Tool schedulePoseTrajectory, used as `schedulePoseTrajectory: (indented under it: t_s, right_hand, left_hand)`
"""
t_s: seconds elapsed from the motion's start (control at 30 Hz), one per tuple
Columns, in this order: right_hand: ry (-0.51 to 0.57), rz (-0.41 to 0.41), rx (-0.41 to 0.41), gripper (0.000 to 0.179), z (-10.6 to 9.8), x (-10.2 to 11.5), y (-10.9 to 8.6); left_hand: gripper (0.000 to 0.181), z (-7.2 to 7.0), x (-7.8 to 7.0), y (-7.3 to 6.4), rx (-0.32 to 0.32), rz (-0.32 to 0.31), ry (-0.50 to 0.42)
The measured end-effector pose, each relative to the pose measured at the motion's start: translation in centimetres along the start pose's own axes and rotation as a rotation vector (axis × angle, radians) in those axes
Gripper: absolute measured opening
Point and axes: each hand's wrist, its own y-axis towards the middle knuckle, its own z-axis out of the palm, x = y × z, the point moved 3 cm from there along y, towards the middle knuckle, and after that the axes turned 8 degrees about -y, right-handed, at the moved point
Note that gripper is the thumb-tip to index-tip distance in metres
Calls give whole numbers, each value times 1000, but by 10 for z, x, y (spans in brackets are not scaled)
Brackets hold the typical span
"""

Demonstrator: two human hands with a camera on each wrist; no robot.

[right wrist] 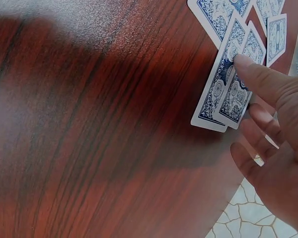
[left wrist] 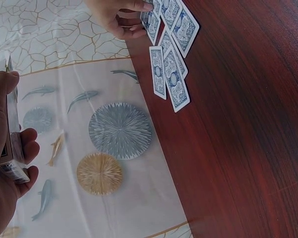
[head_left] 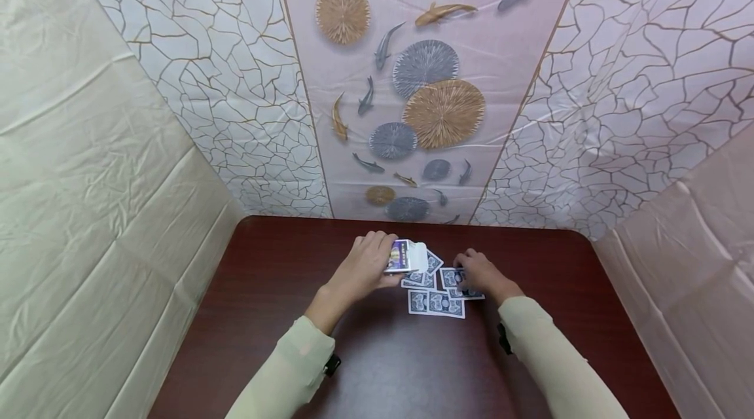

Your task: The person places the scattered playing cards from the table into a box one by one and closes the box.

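Note:
My left hand [head_left: 368,260] grips a small card box [head_left: 397,256] above the table, its white open flap [head_left: 419,257] toward the right. The box shows edge-on in the left wrist view, between thumb and fingers. Under and beside it, several blue-and-white playing cards [head_left: 446,303] lie overlapping with their patterned sides up. At the right of this spread, my right hand [head_left: 480,273] holds a playing card [right wrist: 243,82] across its width. The thumb touches that card's face, and the curled fingers are at its far edge. The card overlaps another card [right wrist: 208,110] beneath.
The dark red wooden table [head_left: 383,373] spreads under both hands. Behind its far edge hangs a patterned cloth [head_left: 406,170] with fish and round motifs. Cream cloth walls [head_left: 106,222] stand at the left and right sides.

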Motion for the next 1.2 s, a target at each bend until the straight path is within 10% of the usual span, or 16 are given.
schedulePoseTrajectory:
  t_s: [0.87,1.2]
  right_hand:
    - [92,5,-36,37,2,-13,0]
    - [342,-16,-78,27,1,-28,-8]
  left_hand:
    - [73,-2,-2,0,4,2,13]
    - [73,-3,-3,0,1,-9,22]
